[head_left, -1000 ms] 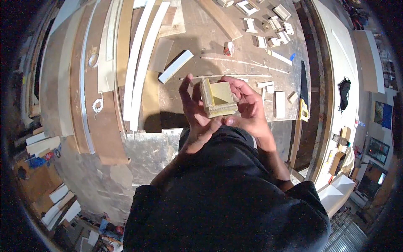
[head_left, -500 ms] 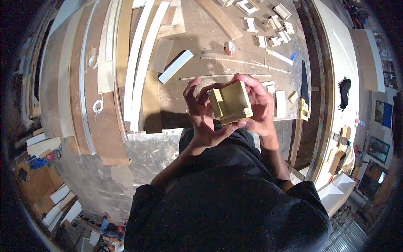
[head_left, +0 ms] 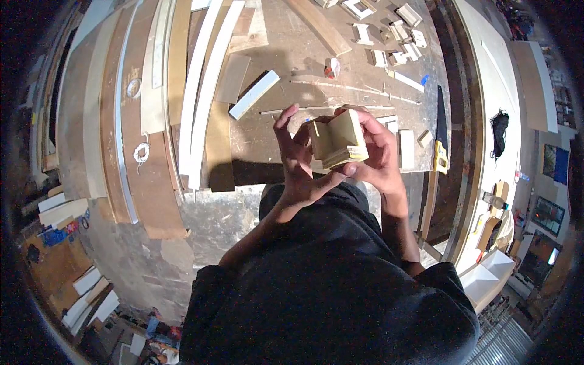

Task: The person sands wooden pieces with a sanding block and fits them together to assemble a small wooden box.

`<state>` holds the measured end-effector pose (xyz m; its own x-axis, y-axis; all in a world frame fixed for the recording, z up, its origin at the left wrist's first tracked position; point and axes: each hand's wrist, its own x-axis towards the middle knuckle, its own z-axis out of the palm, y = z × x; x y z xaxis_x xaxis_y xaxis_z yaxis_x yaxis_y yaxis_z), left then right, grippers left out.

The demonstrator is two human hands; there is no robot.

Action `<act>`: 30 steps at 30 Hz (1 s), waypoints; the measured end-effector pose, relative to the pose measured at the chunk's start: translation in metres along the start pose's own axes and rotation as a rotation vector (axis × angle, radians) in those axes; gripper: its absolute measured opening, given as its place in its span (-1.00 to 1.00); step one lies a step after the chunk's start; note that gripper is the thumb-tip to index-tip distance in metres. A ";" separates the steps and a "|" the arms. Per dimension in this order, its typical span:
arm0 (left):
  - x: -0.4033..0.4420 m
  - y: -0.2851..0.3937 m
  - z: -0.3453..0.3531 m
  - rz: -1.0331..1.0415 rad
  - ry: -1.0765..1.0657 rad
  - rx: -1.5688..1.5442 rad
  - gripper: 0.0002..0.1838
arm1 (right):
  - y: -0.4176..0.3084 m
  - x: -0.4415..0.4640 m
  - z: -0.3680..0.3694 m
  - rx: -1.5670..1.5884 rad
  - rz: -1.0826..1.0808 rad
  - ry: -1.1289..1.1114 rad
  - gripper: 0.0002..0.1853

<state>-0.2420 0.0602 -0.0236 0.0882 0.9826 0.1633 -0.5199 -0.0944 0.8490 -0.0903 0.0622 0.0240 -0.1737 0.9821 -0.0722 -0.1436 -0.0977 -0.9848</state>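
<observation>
In the middle of the head view I hold a small open-sided wooden block assembly [head_left: 340, 141], tilted above the near edge of the workbench. My right hand [head_left: 382, 152] wraps round its right side, with the thumb along the lower edge. On the other side my left hand [head_left: 298, 167] supports it, thumb underneath near the right thumb. One left finger sticks up away from the wood. Some fingertips of both hands are hidden behind the piece.
Similar small wooden assemblies [head_left: 398, 30] cluster at the far right of the workbench [head_left: 274, 146]. A yellow-handled handsaw [head_left: 440, 155] lies along the right edge. Long white strips [head_left: 210, 79] and boards lie left. A white-faced block [head_left: 255, 95] and thin sticks [head_left: 328, 109] are nearer.
The wooden assembly has turned a little in my hands, so more of its lower edge shows. My left fingers have shifted slightly right and open wider from the piece.
</observation>
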 end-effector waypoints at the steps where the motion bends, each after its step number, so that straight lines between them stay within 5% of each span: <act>1: 0.001 0.000 -0.002 0.000 0.001 0.001 0.23 | 0.004 0.000 -0.004 -0.019 -0.027 -0.004 -0.08; 3: 0.004 -0.003 -0.008 0.074 -0.097 0.255 0.24 | 0.005 0.000 -0.005 -0.039 -0.055 -0.008 -0.10; 10: 0.003 -0.012 -0.008 0.050 -0.101 0.211 0.28 | 0.008 -0.002 -0.011 -0.035 -0.144 -0.039 -0.21; 18: -0.005 -0.018 -0.035 -0.240 -0.177 0.442 0.35 | 0.035 -0.009 -0.042 -0.415 -0.163 0.092 -0.21; 24: -0.012 -0.044 -0.064 -0.386 -0.183 0.527 0.24 | 0.118 -0.012 -0.075 -0.503 -0.176 0.244 -0.23; 30: -0.028 -0.065 -0.089 -0.416 -0.196 0.695 0.13 | 0.208 -0.032 -0.116 -0.692 -0.072 0.157 -0.19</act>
<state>-0.2859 0.0529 -0.1280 0.3372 0.9195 -0.2021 0.2256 0.1295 0.9656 -0.0015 0.0289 -0.1966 -0.0369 0.9990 0.0266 0.5109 0.0417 -0.8586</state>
